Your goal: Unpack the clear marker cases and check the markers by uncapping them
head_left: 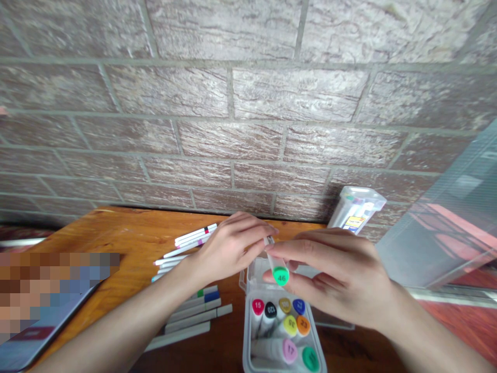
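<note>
A white marker with a bright green end numbered 46 is tilted toward me above the case. My right hand holds it between thumb and fingers near the green end. At its far end, the fingertips of my left hand are pinched on the marker. Below both hands stands a clear plastic case with its lid folded back, partly behind my right hand. Several markers sit inside, their coloured ends up, among them a red one, a yellow one and a pink one.
Loose white markers lie in groups on the wooden table, some under my left forearm. A second clear case stands by the brick wall. A tablet-like device is at left, partly blurred. A glass panel is at right.
</note>
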Action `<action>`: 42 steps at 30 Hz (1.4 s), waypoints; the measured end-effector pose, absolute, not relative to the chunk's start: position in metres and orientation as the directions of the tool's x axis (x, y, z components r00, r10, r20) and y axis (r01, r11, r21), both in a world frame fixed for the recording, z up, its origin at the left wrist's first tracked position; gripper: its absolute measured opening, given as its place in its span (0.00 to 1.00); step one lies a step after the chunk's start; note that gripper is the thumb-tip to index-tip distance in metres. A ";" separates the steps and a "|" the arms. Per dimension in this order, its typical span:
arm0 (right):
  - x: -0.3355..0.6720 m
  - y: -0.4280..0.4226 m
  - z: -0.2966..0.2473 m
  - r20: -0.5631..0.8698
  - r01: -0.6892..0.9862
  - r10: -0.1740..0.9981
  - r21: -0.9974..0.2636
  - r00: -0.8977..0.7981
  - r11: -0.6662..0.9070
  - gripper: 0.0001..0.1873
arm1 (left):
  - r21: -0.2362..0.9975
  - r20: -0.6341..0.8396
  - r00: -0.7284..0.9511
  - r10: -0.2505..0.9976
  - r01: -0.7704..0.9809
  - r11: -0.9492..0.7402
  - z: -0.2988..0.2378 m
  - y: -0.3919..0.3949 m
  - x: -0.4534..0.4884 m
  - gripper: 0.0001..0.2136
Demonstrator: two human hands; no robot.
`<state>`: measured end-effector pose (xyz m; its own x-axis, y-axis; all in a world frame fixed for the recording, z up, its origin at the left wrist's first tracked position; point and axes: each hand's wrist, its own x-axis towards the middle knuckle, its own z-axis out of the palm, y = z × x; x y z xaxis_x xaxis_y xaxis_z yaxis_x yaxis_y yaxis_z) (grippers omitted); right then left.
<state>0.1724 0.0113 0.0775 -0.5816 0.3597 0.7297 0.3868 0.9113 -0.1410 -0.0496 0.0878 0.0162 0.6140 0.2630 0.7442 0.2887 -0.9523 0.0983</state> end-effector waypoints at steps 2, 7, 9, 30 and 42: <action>0.173 0.012 0.077 0.729 0.386 0.360 -0.141 -0.582 0.912 0.05 | 0.091 0.743 0.616 0.261 0.293 -0.952 0.017 0.088 -0.050 0.07; 0.174 0.013 0.076 0.734 0.388 0.363 -0.146 -0.574 0.910 0.06 | 0.081 0.749 0.611 0.256 0.299 -0.951 0.019 0.087 -0.049 0.07; 0.174 0.013 0.076 0.738 0.382 0.360 -0.150 -0.571 0.912 0.07 | 0.079 0.751 0.610 0.254 0.299 -0.951 0.020 0.087 -0.049 0.07; 0.175 0.014 0.078 0.738 0.396 0.364 -0.143 -0.568 0.907 0.07 | 0.086 0.746 0.611 0.265 0.306 -0.948 0.017 0.088 -0.049 0.08; 0.175 0.014 0.077 0.732 0.409 0.357 -0.118 -0.580 0.905 0.08 | 0.086 0.757 0.594 0.272 0.321 -0.943 0.018 0.089 -0.049 0.08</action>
<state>0.1755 0.0138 0.0767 -0.5796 0.3574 0.7323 0.4094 0.9048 -0.1175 -0.0488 0.0893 0.0181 0.5940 0.2716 0.7572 0.3212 -0.9431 0.0862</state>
